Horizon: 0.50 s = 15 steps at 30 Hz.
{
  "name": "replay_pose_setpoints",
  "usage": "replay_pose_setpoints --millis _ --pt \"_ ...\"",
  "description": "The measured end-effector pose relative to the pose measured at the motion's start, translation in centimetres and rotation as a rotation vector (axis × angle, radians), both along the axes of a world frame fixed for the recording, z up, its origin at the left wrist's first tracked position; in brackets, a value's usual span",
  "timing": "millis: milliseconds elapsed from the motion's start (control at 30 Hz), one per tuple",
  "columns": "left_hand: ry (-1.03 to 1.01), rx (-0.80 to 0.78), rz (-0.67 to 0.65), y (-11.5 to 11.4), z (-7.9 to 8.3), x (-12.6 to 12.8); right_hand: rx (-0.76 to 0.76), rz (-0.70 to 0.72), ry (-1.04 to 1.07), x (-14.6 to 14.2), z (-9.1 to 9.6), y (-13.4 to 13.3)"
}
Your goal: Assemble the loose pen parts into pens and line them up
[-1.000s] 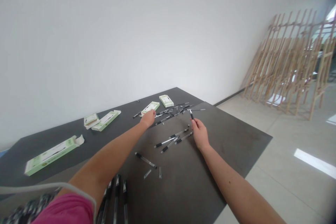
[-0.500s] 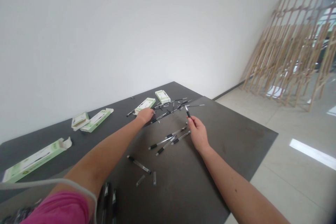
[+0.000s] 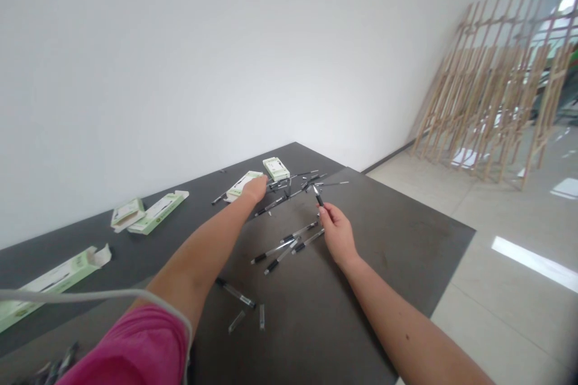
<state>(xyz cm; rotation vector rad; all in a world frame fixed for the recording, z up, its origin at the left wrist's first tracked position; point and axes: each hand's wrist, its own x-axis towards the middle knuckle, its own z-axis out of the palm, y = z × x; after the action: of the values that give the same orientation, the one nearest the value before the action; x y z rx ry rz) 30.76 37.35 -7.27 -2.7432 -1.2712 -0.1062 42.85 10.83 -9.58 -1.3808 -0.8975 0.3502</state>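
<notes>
A white wall [image 3: 180, 60] is rising ahead of me, and wooden easels [image 3: 487, 84] are leaning toward it at two o'clock, beyond a tiled floor [image 3: 510, 313]. I'm reaching over a dark board [image 3: 383, 289] lying on a black table [image 3: 135, 252]. My right hand [image 3: 338, 233] is pinching a black-gripped pen [image 3: 318, 196] between thumb and fingertips, holding it tilted at twelve o'clock. My left hand [image 3: 255, 188] is curling, fingers together, at the end of a pale green pen box [image 3: 241, 184]; I cannot tell whether it is gripping it. Loose pens [image 3: 289, 246] are lying scattered between my hands, two clear pen parts [image 3: 236, 322] are lying near six o'clock, and other green boxes [image 3: 158, 212] are sitting at ten o'clock.
</notes>
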Motion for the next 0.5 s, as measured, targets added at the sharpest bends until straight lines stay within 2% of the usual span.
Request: replay_pose_setpoints --millis 267,500 --pt "0.102 0.002 -0.179 1.7 -0.7 0.9 -0.015 0.011 0.014 -0.3 0.4 -0.2" --pt "0.152 -0.022 -0.184 1.8 -0.3 0.4 -0.005 0.006 0.005 -0.1 0.2 -0.2"
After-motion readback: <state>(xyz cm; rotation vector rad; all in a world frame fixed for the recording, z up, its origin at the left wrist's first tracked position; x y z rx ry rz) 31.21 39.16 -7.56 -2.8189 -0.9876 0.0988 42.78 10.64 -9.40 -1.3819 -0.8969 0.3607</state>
